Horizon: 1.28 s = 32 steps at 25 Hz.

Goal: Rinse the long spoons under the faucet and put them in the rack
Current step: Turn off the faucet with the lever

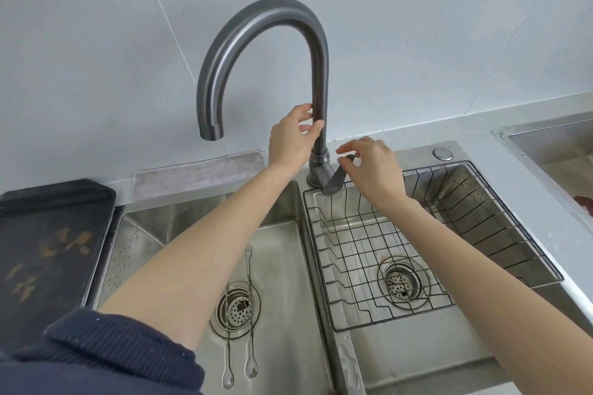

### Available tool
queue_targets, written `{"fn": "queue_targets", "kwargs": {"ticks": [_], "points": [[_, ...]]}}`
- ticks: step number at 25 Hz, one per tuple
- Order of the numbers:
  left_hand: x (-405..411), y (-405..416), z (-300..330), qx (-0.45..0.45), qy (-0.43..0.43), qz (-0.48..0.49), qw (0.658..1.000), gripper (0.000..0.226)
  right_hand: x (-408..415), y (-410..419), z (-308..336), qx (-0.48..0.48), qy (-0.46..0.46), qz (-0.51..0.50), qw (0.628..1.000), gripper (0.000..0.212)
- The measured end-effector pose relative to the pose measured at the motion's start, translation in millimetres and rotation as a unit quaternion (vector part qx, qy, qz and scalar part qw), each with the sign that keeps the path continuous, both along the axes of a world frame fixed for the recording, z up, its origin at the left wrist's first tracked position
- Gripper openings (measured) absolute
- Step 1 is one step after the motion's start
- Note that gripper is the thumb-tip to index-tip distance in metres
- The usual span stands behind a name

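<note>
Two long thin spoons (248, 314) lie in the left sink basin (288, 266) across its drain strainer, bowls toward me, forked ends away. A black wire rack (385, 253) sits in the right basin with nothing in it. The grey gooseneck faucet (256, 19) arches over the left basin; no water runs from its spout. My left hand (293, 135) curls around the faucet's upright pipe. My right hand (373, 167) pinches the tip of the faucet lever (335, 181) at the base.
A dark tray (48, 250) with brown residue stands left of the sink. A grey cloth (199, 170) lies on the counter behind the left basin. A round button (442, 153) sits behind the rack. Another steel basin edge (552, 144) is at far right.
</note>
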State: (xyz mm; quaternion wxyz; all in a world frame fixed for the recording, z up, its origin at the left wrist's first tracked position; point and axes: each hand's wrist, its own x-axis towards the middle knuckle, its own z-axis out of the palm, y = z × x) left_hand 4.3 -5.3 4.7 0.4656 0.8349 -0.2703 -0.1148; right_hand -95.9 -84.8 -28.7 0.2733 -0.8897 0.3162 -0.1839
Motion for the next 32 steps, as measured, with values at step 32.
{"fn": "queue_targets", "kwargs": {"ticks": [32], "points": [[13,258,-206,0.416,0.045,-0.099,0.903,0.038,30,203,-163,0.157,0.330,0.073,0.928,0.031]]}}
